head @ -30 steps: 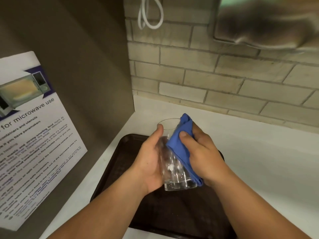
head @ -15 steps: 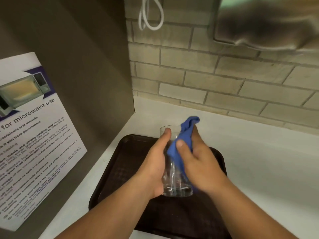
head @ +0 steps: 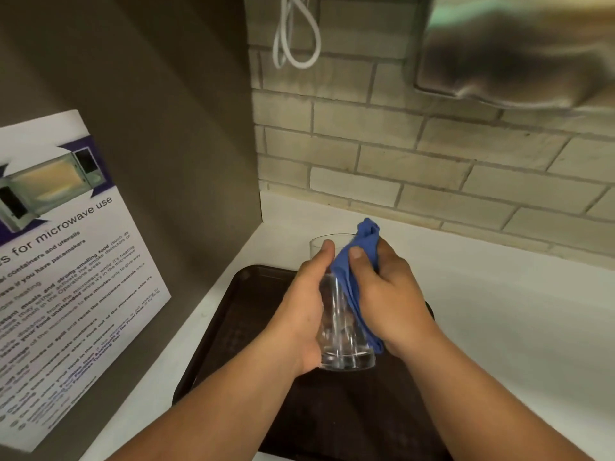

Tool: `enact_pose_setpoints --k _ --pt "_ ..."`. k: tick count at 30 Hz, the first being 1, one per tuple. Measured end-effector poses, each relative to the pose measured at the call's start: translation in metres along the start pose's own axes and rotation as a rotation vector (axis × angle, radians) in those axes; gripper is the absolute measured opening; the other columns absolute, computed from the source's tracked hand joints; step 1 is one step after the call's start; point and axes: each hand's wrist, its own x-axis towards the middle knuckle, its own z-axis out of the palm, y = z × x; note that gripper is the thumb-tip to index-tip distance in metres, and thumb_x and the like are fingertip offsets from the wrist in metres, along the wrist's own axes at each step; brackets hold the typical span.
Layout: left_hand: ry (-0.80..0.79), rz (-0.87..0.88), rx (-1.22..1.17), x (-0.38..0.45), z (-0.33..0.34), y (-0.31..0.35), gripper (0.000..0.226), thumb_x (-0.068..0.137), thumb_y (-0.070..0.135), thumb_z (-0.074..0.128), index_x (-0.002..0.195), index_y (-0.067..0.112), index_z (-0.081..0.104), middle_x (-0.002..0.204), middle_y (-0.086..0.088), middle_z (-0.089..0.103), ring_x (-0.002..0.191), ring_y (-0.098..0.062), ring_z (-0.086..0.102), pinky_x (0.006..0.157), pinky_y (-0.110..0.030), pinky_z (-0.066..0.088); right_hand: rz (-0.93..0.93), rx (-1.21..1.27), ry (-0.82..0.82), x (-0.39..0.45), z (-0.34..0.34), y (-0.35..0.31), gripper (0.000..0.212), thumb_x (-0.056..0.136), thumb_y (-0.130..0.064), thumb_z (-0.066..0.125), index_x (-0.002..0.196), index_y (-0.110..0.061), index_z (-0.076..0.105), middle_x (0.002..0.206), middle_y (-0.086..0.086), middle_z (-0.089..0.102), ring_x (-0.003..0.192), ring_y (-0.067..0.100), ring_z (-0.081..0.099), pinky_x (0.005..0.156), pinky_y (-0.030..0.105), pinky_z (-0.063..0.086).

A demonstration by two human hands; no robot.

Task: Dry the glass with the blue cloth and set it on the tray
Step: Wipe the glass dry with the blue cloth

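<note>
Gripping glass (head: 336,314) and blue cloth (head: 356,281) above tray (head: 233,314).

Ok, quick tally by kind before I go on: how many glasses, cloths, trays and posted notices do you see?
Glass: 1, gripped by the left hand
Blue cloth: 1, pressed on the glass by the right hand
Tray: 1, dark brown
Microwave notice: 1
Total: 4

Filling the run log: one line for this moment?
left hand holds glass | right hand presses blue cloth on it | above tray | drying
</note>
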Motion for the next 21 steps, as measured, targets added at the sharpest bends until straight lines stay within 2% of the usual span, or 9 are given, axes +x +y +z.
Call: enact_pose_setpoints --k 2,5,6,9,12,14,16,18,21 --pt "0.000 -0.003 -0.005 0.001 0.000 0.007 0.072 0.067 0.075 0.072 0.103 0.015 0.089 0.099 -0.017 0.087 0.085 -0.034 0.085 0.073 -0.041 0.067 0.048 0.032 -0.059 0.001 -0.007 0.005 0.019 0.107 -0.037 0.045 0.109 -0.037 0.064 0.096 -0.004 0.078 0.090 0.010 0.074 0.082 0.029 0.057" --pt "0.076 0.031 -0.024 0.006 -0.006 0.017 0.068 0.083 0.074 0.069 0.113 0.013 0.076 0.068 -0.009 0.083 0.056 -0.026 0.081 0.048 -0.035 0.063 0.004 0.026 -0.308 -0.029 -0.010 0.012 0.029 0.103 -0.041 0.046 0.128 -0.056 0.050 0.113 -0.023 0.074 0.107 -0.006 0.068 0.086 0.007 0.050" --pt "0.095 0.033 -0.017 0.006 -0.007 0.018 0.070 0.084 0.075 0.069 0.117 0.014 0.072 0.065 -0.009 0.082 0.053 -0.025 0.079 0.045 -0.034 0.062 -0.014 0.003 -0.352 -0.038 -0.008 0.014 0.034 0.100 -0.040 0.048 0.128 -0.059 0.044 0.116 -0.027 0.071 0.109 -0.009 0.065 0.086 0.002 0.047" --pt "0.096 0.007 0.025 0.007 -0.006 0.008 0.073 0.081 0.076 0.070 0.122 0.016 0.074 0.080 -0.012 0.086 0.070 -0.028 0.084 0.058 -0.035 0.066 -0.090 -0.092 -0.251 -0.041 0.001 0.015 0.033 0.099 -0.037 0.052 0.130 -0.046 0.044 0.112 -0.015 0.069 0.104 -0.003 0.068 0.084 0.010 0.052" --pt "0.002 -0.012 0.023 0.005 0.001 -0.001 0.074 0.073 0.073 0.075 0.119 0.016 0.084 0.108 -0.017 0.086 0.097 -0.033 0.084 0.083 -0.043 0.065 -0.002 -0.018 0.002 -0.012 0.002 0.000 0.005 0.102 -0.036 0.051 0.104 -0.037 0.056 0.090 -0.006 0.073 0.081 0.000 0.072 0.064 0.009 0.052" --pt "-0.045 -0.001 0.005 0.004 0.003 0.001 0.068 0.067 0.071 0.077 0.106 0.017 0.089 0.107 -0.017 0.086 0.095 -0.034 0.083 0.084 -0.045 0.065 0.071 0.030 0.055 0.004 -0.004 -0.003 0.018 0.105 -0.038 0.048 0.094 -0.032 0.062 0.086 -0.001 0.075 0.077 0.008 0.073 0.067 0.020 0.052" --pt "-0.046 0.017 -0.025 0.004 0.001 0.009 0.058 0.069 0.070 0.076 0.086 0.017 0.090 0.084 -0.014 0.086 0.076 -0.031 0.084 0.068 -0.043 0.068 0.121 0.096 -0.034 0.002 -0.011 0.003 0.023 0.107 -0.038 0.046 0.106 -0.029 0.068 0.093 0.000 0.079 0.086 0.013 0.075 0.079 0.029 0.053" --pt "0.013 0.043 -0.046 0.005 -0.002 0.017 0.062 0.079 0.069 0.074 0.098 0.011 0.080 0.065 -0.011 0.081 0.056 -0.028 0.080 0.049 -0.037 0.064 0.084 0.105 -0.233 -0.020 -0.014 0.013 0.029 0.106 -0.040 0.047 0.131 -0.036 0.061 0.111 -0.013 0.078 0.102 0.001 0.073 0.091 0.022 0.051" --pt "0.070 0.046 0.031 0.003 -0.006 0.016 0.068 0.085 0.073 0.070 0.117 0.014 0.069 0.062 -0.006 0.080 0.052 -0.022 0.078 0.046 -0.033 0.062 -0.029 -0.042 -0.342 -0.047 -0.008 0.020 0.041 0.102 -0.042 0.047 0.142 -0.048 0.041 0.120 -0.022 0.070 0.114 -0.005 0.065 0.093 0.011 0.050"
